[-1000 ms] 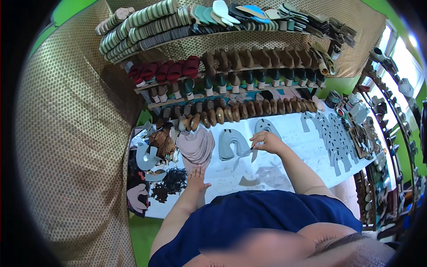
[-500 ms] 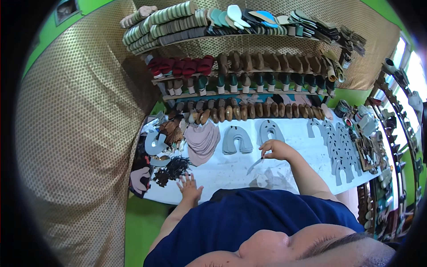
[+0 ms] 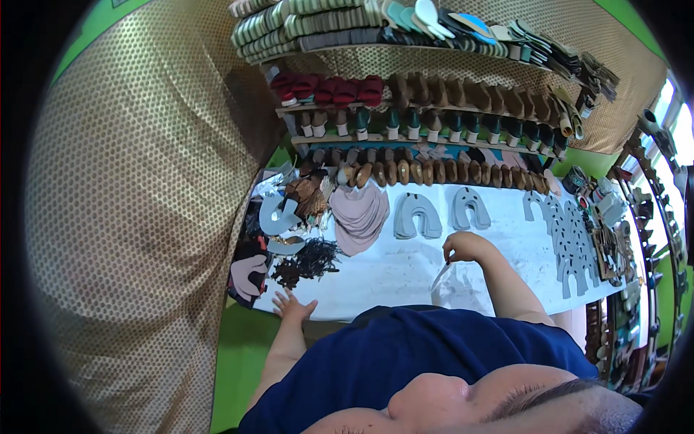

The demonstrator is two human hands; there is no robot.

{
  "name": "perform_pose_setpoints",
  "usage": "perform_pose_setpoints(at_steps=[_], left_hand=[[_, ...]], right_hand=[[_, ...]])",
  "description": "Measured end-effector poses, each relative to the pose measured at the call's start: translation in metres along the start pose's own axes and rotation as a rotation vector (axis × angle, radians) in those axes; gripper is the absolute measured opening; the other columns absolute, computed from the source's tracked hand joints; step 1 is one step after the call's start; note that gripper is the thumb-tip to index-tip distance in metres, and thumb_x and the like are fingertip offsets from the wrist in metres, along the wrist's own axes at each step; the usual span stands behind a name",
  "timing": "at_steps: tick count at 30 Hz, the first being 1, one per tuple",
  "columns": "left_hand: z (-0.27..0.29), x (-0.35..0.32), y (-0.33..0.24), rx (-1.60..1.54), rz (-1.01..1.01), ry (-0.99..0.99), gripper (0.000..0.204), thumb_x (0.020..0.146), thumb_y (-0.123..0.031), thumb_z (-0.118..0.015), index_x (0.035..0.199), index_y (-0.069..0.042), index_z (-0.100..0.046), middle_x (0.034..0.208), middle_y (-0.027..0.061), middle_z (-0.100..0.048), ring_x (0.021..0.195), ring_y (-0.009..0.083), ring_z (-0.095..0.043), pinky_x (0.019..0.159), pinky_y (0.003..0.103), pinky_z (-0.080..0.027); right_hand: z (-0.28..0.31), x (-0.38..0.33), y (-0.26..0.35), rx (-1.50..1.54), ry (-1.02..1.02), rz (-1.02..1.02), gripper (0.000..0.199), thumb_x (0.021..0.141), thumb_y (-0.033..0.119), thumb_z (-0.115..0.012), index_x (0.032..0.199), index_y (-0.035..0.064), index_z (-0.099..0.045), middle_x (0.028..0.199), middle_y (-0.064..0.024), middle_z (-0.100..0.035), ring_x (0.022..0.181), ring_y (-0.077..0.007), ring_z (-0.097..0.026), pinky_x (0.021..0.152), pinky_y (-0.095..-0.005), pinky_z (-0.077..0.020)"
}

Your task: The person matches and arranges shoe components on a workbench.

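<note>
My right hand (image 3: 465,247) is closed around one end of a slim, pale, blade-shaped piece (image 3: 439,275), whose other end slants down toward the white tabletop (image 3: 394,278). Just beyond that hand lies a stack of grey U-shaped pieces (image 3: 470,210) with small slots. A larger grey U-shaped stack (image 3: 417,217) sits to its left. With fingers spread, my left hand (image 3: 294,307) is at the table's front edge and holds nothing. It is nearest to a tangled heap of thin black strips (image 3: 311,259). Fanned pink pieces (image 3: 359,223) lie beyond the heap.
More slotted grey pieces (image 3: 571,246) cover the table's right side, beside jars and tools (image 3: 611,246). Brown scraps (image 3: 307,194) and grey curved pieces (image 3: 277,215) crowd the left end. Behind the table, shelves hold shoe lasts (image 3: 434,123), red slippers (image 3: 336,90) and striped stacks (image 3: 318,25).
The whole view has shifted, so the table appears farther right. My left hand has moved leftward along the front edge. My right hand has come slightly nearer, still holding the pale piece.
</note>
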State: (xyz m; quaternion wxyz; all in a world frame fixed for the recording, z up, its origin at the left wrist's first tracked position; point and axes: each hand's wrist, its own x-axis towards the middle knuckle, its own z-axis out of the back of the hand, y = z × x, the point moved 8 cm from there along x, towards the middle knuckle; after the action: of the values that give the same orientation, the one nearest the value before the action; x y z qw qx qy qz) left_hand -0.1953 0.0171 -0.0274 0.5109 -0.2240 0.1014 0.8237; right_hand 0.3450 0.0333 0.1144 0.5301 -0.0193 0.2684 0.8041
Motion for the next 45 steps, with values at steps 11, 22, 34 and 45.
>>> perform_pose_setpoints(at_steps=[11,22,34,45], left_hand=[[-0.016,0.026,0.017,0.011,-0.147,0.198,0.146,0.058,-0.068,-0.08,0.155,-0.019,0.017,0.161,0.0156,0.023,0.145,0.0483,0.02,0.115,0.063,0.002],[-0.019,0.037,0.017,0.015,-0.184,0.276,0.145,0.062,-0.066,-0.079,0.153,-0.019,0.022,0.159,0.0189,0.026,0.142,0.0528,0.022,0.112,0.067,0.002],[-0.012,0.031,0.016,0.039,-0.178,0.293,0.14,0.065,-0.067,-0.076,0.155,-0.019,0.02,0.16,0.0189,0.024,0.143,0.0517,0.021,0.114,0.065,0.002],[-0.01,0.029,0.012,0.047,-0.146,0.317,0.136,0.069,-0.065,-0.074,0.154,-0.02,0.022,0.159,0.018,0.028,0.143,0.0516,0.023,0.113,0.065,0.001]], right_hand=[[-0.09,0.185,0.09,-0.279,0.035,0.099,0.013,0.066,0.017,-0.072,0.078,0.0201,-0.077,0.081,-0.0082,-0.071,0.082,-0.0321,-0.068,0.068,-0.0462,-0.0533],[-0.116,0.234,0.168,-0.191,-0.437,0.233,0.027,0.078,0.025,-0.069,0.104,0.021,-0.074,0.113,-0.0059,-0.066,0.114,-0.0283,-0.057,0.096,-0.0494,-0.0422],[-0.181,0.121,0.136,-0.253,-0.532,0.148,0.027,0.085,0.034,-0.067,0.108,0.0188,-0.069,0.113,0.0013,-0.065,0.121,-0.0187,-0.054,0.11,-0.0718,-0.0167],[-0.172,0.123,0.168,-0.333,-0.646,0.259,0.009,0.08,0.019,-0.061,0.079,0.011,-0.062,0.092,-0.0035,-0.063,0.113,-0.021,-0.058,0.11,-0.0731,-0.0183]])
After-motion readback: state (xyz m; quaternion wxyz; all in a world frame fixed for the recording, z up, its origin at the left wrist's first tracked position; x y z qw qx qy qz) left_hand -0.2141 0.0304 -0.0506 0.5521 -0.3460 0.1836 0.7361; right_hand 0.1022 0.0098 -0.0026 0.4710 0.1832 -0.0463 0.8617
